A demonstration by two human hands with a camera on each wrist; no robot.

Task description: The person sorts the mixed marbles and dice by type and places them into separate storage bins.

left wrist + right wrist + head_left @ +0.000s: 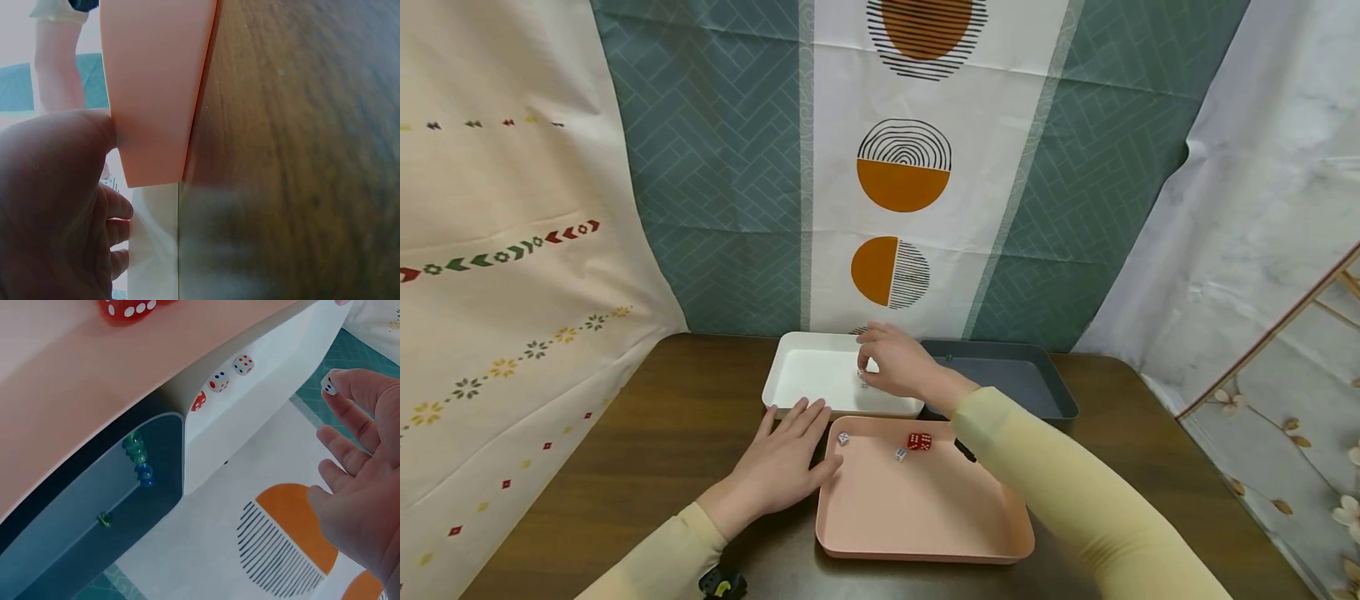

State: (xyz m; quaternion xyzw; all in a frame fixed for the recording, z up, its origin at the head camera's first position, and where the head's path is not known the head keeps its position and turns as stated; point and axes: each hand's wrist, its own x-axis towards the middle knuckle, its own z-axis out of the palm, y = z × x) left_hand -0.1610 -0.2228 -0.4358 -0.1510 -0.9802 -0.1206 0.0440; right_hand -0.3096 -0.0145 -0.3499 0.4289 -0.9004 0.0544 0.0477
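Between thumb and index finger, my right hand [895,360] pinches a white die [329,385] above the white tray [801,371]. Two white dice [219,381] and part of a red die [199,400] appear in that tray in the right wrist view. My left hand [778,462] lies with fingers spread, its thumb at the left rim of the pink tray [925,517] and its fingertips by the white tray's front edge. Inside the pink tray are two white dice, one in the far left corner [843,438] and another [900,454] next to two red dice [919,442].
A dark grey-blue tray [1022,379] stands right of the white one, partly behind my right forearm. It holds several small green pieces [134,447] and blue pieces [145,475]. The wooden table [625,467] meets a patterned curtain [722,208] at the back.
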